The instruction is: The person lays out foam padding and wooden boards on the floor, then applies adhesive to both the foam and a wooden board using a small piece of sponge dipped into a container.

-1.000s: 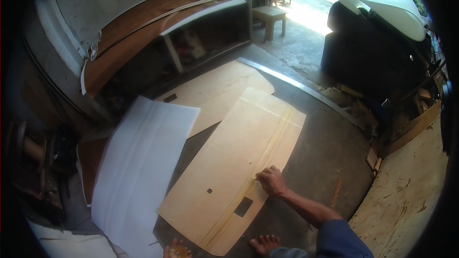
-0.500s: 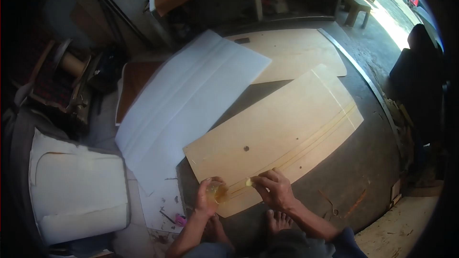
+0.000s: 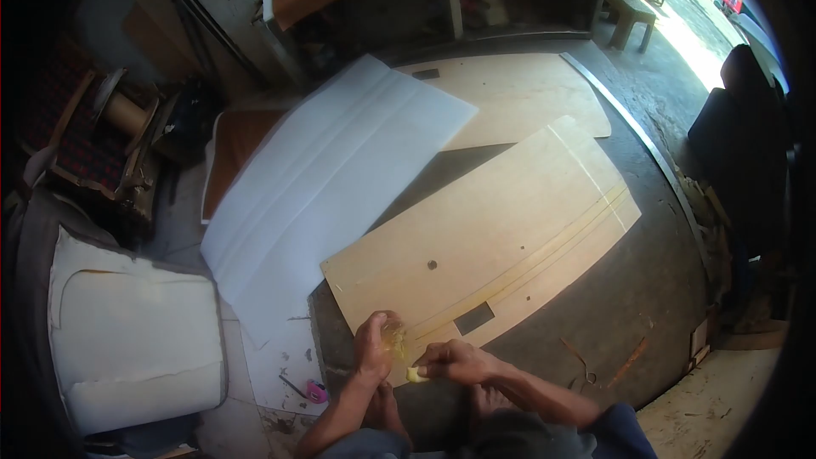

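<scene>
My left hand (image 3: 374, 347) is wrapped round a clear container (image 3: 393, 338) with yellowish, glue-like stuff in it, above the near end of a plywood panel (image 3: 476, 242). Close to its right, my right hand (image 3: 457, 360) pinches a small yellow piece of foam (image 3: 416, 374) just below the container. The panel lies on a dark surface and has a rectangular cut-out and several small holes. A yellowish wet-looking band runs along its near side, beside a pencil-like line.
A white foam sheet (image 3: 331, 174) lies left of the panel, partly over another plywood panel (image 3: 518, 98). A pink tape measure (image 3: 316, 391) sits by my left foot. Scissors (image 3: 588, 374) lie at right, a cream padded piece (image 3: 136, 331) at left.
My right hand has moved down and left with the foam piece, to just below the container. The panel's rectangular cut-out has come into view. My left hand has barely moved.
</scene>
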Demonstrator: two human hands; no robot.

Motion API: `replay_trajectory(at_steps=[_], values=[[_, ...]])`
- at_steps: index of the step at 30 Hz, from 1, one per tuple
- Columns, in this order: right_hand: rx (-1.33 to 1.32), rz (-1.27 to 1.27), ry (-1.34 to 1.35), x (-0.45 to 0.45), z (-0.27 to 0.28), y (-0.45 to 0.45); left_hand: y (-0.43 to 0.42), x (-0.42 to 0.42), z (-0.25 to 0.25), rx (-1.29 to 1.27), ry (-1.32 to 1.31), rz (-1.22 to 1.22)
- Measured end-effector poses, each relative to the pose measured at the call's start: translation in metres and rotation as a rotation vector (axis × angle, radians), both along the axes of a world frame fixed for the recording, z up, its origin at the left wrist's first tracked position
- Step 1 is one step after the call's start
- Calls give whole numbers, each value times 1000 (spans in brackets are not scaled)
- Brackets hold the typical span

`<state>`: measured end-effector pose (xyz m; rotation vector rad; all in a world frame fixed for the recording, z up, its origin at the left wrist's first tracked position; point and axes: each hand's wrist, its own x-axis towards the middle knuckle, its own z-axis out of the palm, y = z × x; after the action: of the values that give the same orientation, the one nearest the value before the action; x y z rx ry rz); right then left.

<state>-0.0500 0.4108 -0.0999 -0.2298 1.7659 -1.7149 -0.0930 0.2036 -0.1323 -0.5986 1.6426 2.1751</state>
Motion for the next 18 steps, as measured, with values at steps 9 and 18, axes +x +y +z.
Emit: replay_trajectory(at_steps=[9, 18], values=[[222, -999, -181, -4, -78, 210, -34, 3, -23, 212, -200, 87], [1183, -1283, 163, -66, -126, 390, -64, 1, -9, 277, -351, 82]])
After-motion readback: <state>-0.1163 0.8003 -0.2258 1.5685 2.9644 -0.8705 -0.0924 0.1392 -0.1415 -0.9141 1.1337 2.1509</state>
